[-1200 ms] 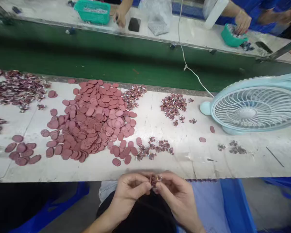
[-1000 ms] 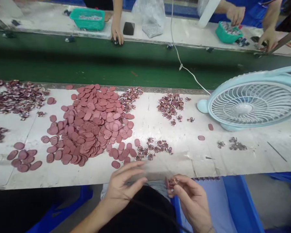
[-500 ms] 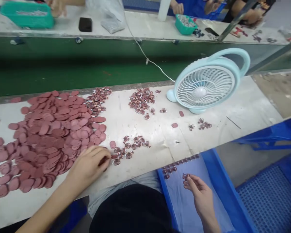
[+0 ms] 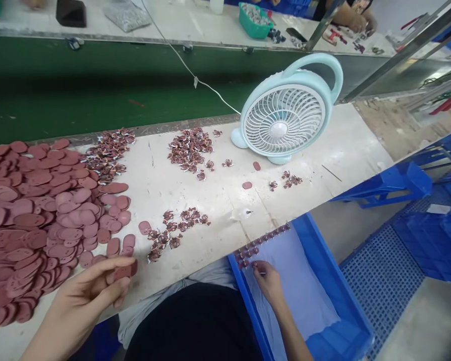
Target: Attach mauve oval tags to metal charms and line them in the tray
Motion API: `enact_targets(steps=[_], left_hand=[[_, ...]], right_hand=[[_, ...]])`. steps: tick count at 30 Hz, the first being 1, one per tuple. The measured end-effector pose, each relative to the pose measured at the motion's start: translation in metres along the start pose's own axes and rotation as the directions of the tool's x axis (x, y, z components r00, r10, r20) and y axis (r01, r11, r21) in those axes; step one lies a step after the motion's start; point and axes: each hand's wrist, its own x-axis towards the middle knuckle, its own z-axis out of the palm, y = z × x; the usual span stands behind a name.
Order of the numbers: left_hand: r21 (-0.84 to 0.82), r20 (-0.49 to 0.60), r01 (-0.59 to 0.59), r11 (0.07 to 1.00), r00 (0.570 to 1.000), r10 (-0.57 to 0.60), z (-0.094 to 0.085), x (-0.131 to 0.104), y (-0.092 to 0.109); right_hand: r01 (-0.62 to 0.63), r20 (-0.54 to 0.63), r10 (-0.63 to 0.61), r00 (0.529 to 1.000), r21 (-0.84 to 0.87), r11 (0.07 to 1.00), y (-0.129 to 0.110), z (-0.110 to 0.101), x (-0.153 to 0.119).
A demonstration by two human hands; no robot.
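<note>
My left hand [image 4: 86, 291] is closed on reddish oval discs [image 4: 123, 272], held between thumb and fingers over the table edge. Beside it spreads a large pile of the same oval discs [image 4: 33, 220], some showing small holes. My right hand [image 4: 269, 282] reaches into a blue tray [image 4: 315, 250] and pinches a small brown figure-like piece [image 4: 254, 265], partly hidden by the fingertips. Rows of similar brown pieces [image 4: 261, 244] lie along the tray's upper edge on a pale sheet [image 4: 296, 286]. A loose cluster of brown pieces [image 4: 173, 230] lies between my hands.
Further back on the table are two heaps of brown pieces [image 4: 190, 149] and a light blue fan [image 4: 281, 120] with a white cord [image 4: 210, 87]. A thin dark rod [image 4: 331, 173] lies to the right. Co-workers' hands [image 4: 355, 22] show at the opposite bench.
My left hand has lifted from the small brown pieces and moved left and nearer, with discs showing in it. My right hand has lowered its piece to the tray's rows. The view has shifted right.
</note>
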Motion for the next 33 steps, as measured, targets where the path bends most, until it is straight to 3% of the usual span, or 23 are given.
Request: enact_targets(steps=[2,6,10,17,22,27,30,32,33], left_hand=[[-0.180,0.004,0.111,0.977,0.994,-0.112,0.001,-0.005,-0.004],[-0.392,-0.049,0.311,0.866,0.933,-0.357,-0.001,-0.012,-0.001],[-0.433,-0.074,0.304,0.849,0.926,-0.370,0.002,-0.016,0.004],[-0.465,0.049,0.336,0.819,0.933,-0.356,0.001,-0.021,-0.009],[-0.561,0.124,0.369,0.741,0.923,-0.365,0.015,-0.033,-0.011],[-0.616,0.301,0.432,0.658,0.902,-0.310,0.049,-0.043,-0.013],[-0.654,0.388,0.446,0.611,0.891,-0.235,0.062,-0.047,-0.016],[-0.676,0.408,0.449,0.585,0.889,-0.210,0.065,-0.049,-0.016],[-0.685,0.410,0.450,0.573,0.888,-0.208,0.066,-0.049,-0.016]], right_hand=[[-0.010,0.007,0.010,1.000,-0.042,0.999,0.003,0.006,0.003],[-0.008,0.012,0.009,1.000,-0.069,0.998,0.008,0.011,0.010],[0.016,0.001,-0.016,1.000,-0.024,1.000,0.007,0.014,0.012],[0.013,-0.097,0.004,0.995,0.174,0.985,-0.020,0.004,0.002],[0.020,-0.131,0.041,0.991,0.433,0.901,-0.079,-0.018,-0.019],[-0.060,0.161,-0.074,0.984,0.696,0.715,-0.163,-0.011,-0.020],[-0.213,0.347,-0.215,0.913,0.855,0.473,-0.205,0.002,0.003],[-0.306,0.403,-0.303,0.864,0.897,0.319,-0.227,0.008,0.016],[-0.331,0.416,-0.326,0.849,0.899,0.287,-0.235,0.011,0.019]])
